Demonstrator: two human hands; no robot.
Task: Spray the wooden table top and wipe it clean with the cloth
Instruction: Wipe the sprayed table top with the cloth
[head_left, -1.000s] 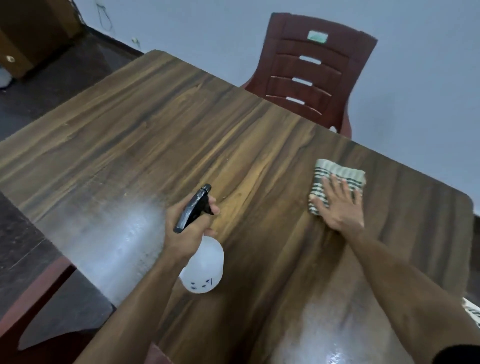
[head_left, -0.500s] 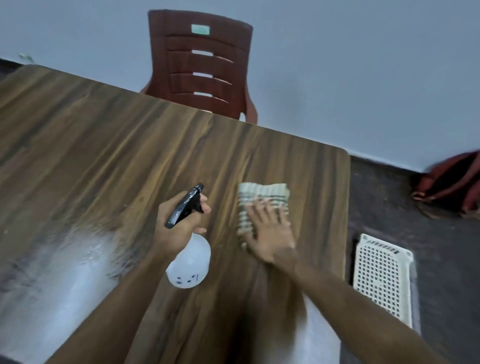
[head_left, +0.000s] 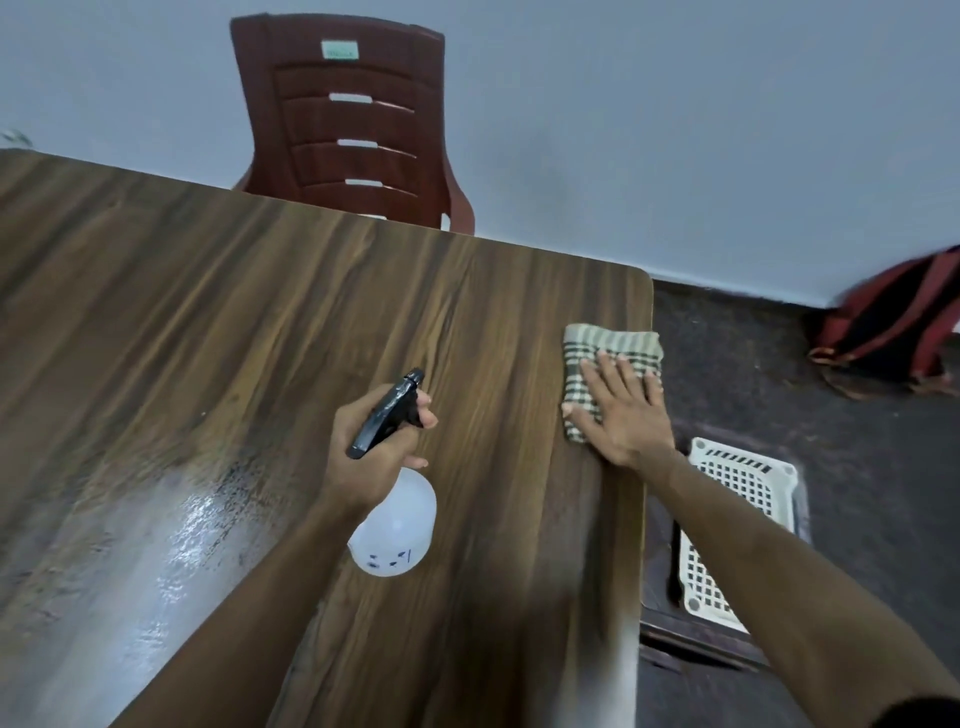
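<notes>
The wooden table top fills the left and middle of the head view, with a wet shiny patch at the lower left. My left hand grips a white spray bottle with a black trigger head, held above the table's middle. A folded checked cloth lies at the table's right edge, slightly overhanging it. My right hand presses flat on the cloth, fingers spread, covering its near half.
A dark red plastic chair stands behind the table against the pale wall. On the dark floor to the right lie a white perforated basket and a red and black bag.
My right hand has slid the cloth rightwards to the table's right edge. The view has swung right. My left hand still holds the bottle over the table.
</notes>
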